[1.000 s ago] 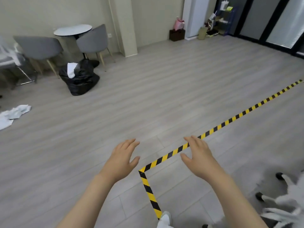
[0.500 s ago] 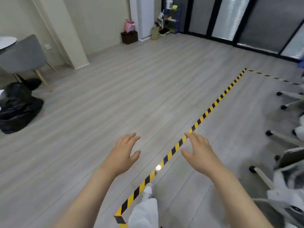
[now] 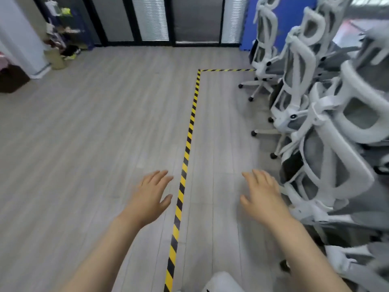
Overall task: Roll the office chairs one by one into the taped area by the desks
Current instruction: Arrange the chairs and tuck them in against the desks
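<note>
Since a second ago the view has swung right, so the grey chairs and black bag are gone and a row of white office chairs (image 3: 311, 131) now fills the right side, inside the yellow-and-black tape line (image 3: 190, 131). Both hands hang empty with fingers spread and relaxed: the left hand (image 3: 150, 197) is just outside the tape, the right hand (image 3: 263, 197) inside it, near the closest chair but apart from it. The chairs stand packed tight, bases and wheels overlapping, so I judge that another one rolled in could snag on a wheel or knock the row. A foot could also catch the spread legs near the person's white trouser leg (image 3: 221, 281). Far left, a cluttered shelf (image 3: 61, 36) stands beside a white column (image 3: 19, 36), well apart from the tape.
</note>
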A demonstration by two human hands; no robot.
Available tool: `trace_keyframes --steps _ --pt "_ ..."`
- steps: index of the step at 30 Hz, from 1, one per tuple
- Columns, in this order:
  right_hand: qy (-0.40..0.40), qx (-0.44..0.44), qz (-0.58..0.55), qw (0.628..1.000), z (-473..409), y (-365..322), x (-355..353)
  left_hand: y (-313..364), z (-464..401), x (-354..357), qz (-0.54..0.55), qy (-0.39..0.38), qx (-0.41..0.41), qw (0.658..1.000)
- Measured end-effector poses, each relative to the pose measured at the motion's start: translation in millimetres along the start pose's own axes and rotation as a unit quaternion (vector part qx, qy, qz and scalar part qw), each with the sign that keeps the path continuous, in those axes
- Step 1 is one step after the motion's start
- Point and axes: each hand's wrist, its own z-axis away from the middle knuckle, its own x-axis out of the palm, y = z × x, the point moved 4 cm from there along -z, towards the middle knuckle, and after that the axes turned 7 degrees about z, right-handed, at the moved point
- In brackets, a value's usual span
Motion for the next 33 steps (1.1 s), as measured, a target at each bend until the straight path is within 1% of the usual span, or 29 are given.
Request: trace_keyframes --steps 3,6,8,11,15,17,20,24,27,31,33 --pt "0.019 0.072 0.010 0.997 -26.9 49.5 -13.0 32.6 -84.1 5.2 -0.010 -0.019 0.082 0.996" --pt "0.040 0.121 0.024 0.992 -60.1 98.9 -26.6 76.6 -166.1 13.4 -0.022 -0.021 0.144 0.989" --pt "0.061 0.136 0.039 0.988 -82.9 128.9 -43.6 113.7 -213.2 13.5 -0.011 -0.012 0.179 0.984" --pt "0.087 0.133 0.044 0.986 -114.3 167.5 -81.0 173.0 -278.7 5.3 0.014 0.003 0.222 0.975" --pt "0.145 0.142 0.044 0.978 -147.9 212.5 -134.0 251.1 -352.8 -11.1 0.032 0.019 0.300 0.953" --pt "0.183 0.157 0.031 0.970 -158.1 228.8 -158.3 285.1 -382.2 -17.8 0.040 0.019 0.338 0.940" --pt "0.205 0.185 0.018 0.961 -169.9 254.6 -181.5 333.5 -426.9 -25.7 0.058 0.014 0.390 0.919" --pt "0.200 0.256 0.021 0.946 -182.9 296.7 -193.2 400.2 -482.9 -23.0 0.081 -0.010 0.470 0.879" --pt "0.183 0.303 0.017 0.935 -192.9 325.0 -196.2 444.2 -519.6 -16.8 0.087 -0.029 0.529 0.843" --pt "0.185 0.358 0.006 0.915 -222.8 359.4 -210.7 481.3 -580.3 -9.8 0.116 -0.066 0.570 0.810" --pt "0.171 0.382 0.014 0.908 -250.3 378.3 -222.1 492.8 -618.3 -5.6 0.129 -0.092 0.582 0.798"
